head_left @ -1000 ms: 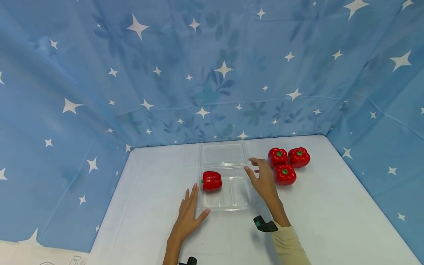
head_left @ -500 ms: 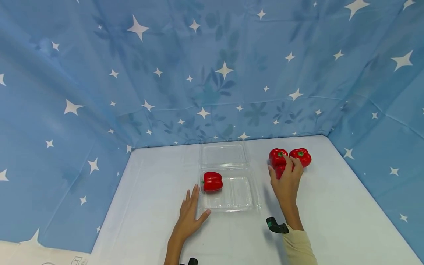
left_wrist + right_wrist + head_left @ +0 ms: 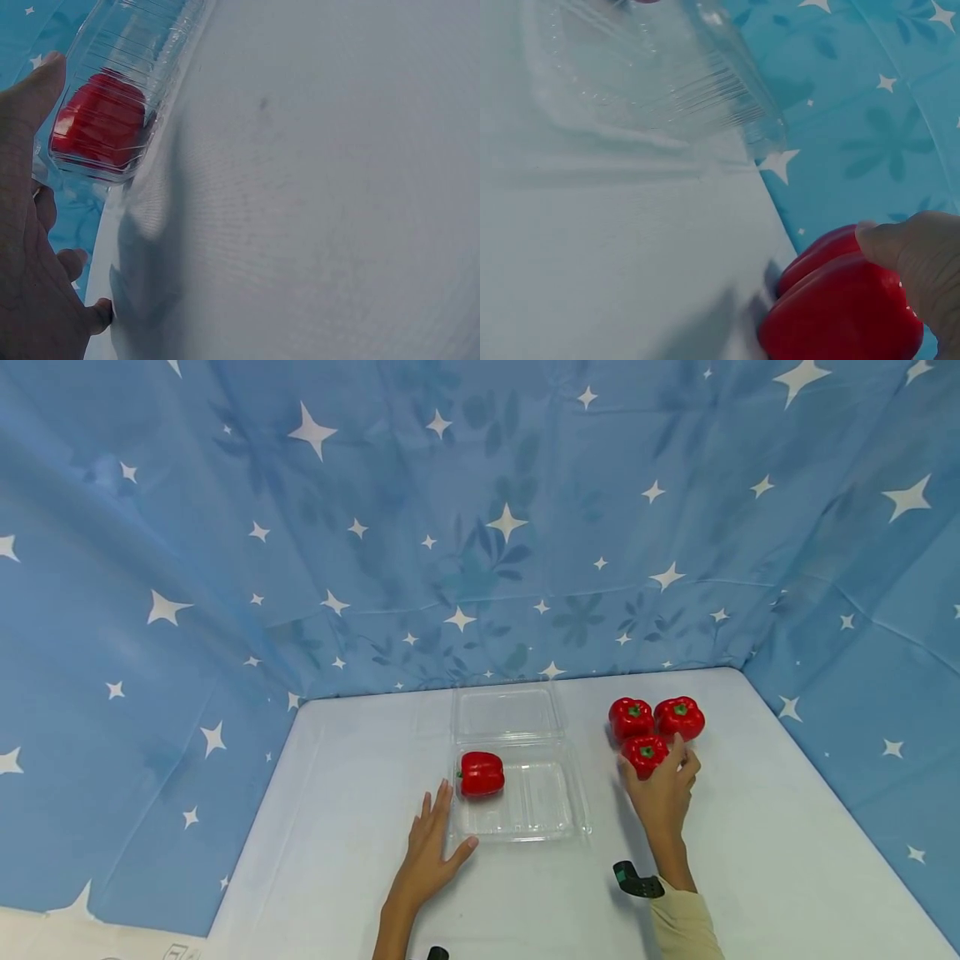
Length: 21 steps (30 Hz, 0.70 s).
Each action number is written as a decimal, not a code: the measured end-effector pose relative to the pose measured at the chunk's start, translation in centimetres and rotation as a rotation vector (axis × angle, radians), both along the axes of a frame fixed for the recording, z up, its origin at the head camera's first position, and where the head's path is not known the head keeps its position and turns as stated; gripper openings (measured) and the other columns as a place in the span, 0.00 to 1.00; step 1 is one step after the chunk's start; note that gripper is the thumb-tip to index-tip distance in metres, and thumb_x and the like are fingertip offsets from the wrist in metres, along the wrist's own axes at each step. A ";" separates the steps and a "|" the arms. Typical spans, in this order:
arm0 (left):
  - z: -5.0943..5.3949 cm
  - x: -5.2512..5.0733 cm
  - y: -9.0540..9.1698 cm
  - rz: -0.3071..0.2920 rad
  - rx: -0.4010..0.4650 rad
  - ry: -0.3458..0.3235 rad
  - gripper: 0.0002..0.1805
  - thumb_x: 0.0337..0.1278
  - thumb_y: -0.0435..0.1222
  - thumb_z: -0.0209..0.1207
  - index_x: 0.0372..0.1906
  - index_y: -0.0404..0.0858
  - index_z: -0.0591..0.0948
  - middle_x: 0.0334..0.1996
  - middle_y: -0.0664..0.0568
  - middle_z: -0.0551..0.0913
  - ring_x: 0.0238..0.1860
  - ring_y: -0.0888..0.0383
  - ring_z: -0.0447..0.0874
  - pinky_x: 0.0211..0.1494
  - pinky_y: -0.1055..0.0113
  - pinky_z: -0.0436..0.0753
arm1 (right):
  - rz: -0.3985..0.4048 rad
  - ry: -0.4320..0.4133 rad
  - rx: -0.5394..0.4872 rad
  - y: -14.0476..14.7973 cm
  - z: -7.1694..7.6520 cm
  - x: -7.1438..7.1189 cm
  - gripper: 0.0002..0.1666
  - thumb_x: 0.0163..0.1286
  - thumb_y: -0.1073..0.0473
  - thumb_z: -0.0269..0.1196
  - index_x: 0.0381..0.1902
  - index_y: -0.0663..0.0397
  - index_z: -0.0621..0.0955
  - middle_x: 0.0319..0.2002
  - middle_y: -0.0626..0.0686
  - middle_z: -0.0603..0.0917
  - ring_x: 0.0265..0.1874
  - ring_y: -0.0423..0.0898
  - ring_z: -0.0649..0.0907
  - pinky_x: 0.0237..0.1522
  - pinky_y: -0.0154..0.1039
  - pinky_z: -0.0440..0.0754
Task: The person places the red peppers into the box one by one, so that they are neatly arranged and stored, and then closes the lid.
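A clear hinged plastic container (image 3: 543,793) lies with its lid (image 3: 502,710) folded back. One red bell pepper (image 3: 482,774) is on its side in the container's left part; the left wrist view shows this pepper (image 3: 101,120) through the ribbed wall. My left hand (image 3: 427,856) has its fingers spread and rests at the container's near left corner. To the right, my right hand (image 3: 660,793) grips the nearest of three red bell peppers (image 3: 643,755), thumb at its left and fingers at its right. In the right wrist view my thumb presses on the pepper (image 3: 844,311).
Two more red bell peppers, a left one (image 3: 631,718) and a right one (image 3: 679,718), stand stem up just behind the gripped one. A white-covered table (image 3: 337,793) carries everything. Blue star-patterned curtain (image 3: 420,568) closes off its back and sides.
My right hand has moved from beside the container rightward to the pepper group and now has its fingers around the nearest one. The left hand has stayed in place.
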<state>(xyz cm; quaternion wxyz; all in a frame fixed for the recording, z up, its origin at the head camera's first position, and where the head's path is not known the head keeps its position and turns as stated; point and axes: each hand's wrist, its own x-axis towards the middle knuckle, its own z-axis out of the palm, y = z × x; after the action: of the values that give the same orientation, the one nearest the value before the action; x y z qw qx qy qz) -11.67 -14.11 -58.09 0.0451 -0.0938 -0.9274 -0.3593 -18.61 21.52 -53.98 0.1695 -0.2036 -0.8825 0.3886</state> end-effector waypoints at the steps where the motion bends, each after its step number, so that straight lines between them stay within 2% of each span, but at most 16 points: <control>1: 0.0 0.0 0.0 0.000 0.005 -0.005 0.49 0.59 0.59 0.58 0.79 0.52 0.48 0.79 0.59 0.47 0.79 0.41 0.43 0.71 0.29 0.50 | 0.002 -0.018 -0.008 0.0 -0.1 0.0 0.63 0.56 0.57 0.72 0.78 0.55 0.44 0.71 0.69 0.53 0.69 0.67 0.60 0.57 0.71 0.72; 7: 0.1 0.2 0.2 0.005 0.023 -0.030 0.48 0.58 0.58 0.59 0.79 0.54 0.48 0.79 0.62 0.46 0.79 0.42 0.41 0.72 0.30 0.48 | 0.005 -0.067 -0.045 0.1 -1.0 0.1 0.63 0.58 0.56 0.71 0.78 0.57 0.42 0.69 0.71 0.55 0.68 0.70 0.63 0.58 0.69 0.71; 21: 0.0 0.1 0.1 0.014 -0.002 -0.027 0.48 0.58 0.60 0.57 0.79 0.55 0.48 0.79 0.61 0.47 0.79 0.42 0.42 0.72 0.30 0.49 | 0.014 0.012 -0.095 -0.1 -2.0 0.2 0.59 0.58 0.58 0.71 0.77 0.55 0.46 0.67 0.70 0.60 0.67 0.68 0.65 0.60 0.70 0.69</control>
<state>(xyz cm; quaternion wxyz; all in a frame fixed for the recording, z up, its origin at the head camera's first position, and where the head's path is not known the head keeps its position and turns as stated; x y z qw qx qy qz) -11.60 -14.04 -58.09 0.0348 -0.0823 -0.9290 -0.3592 -18.37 21.45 -55.99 0.1624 -0.2029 -0.8634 0.4325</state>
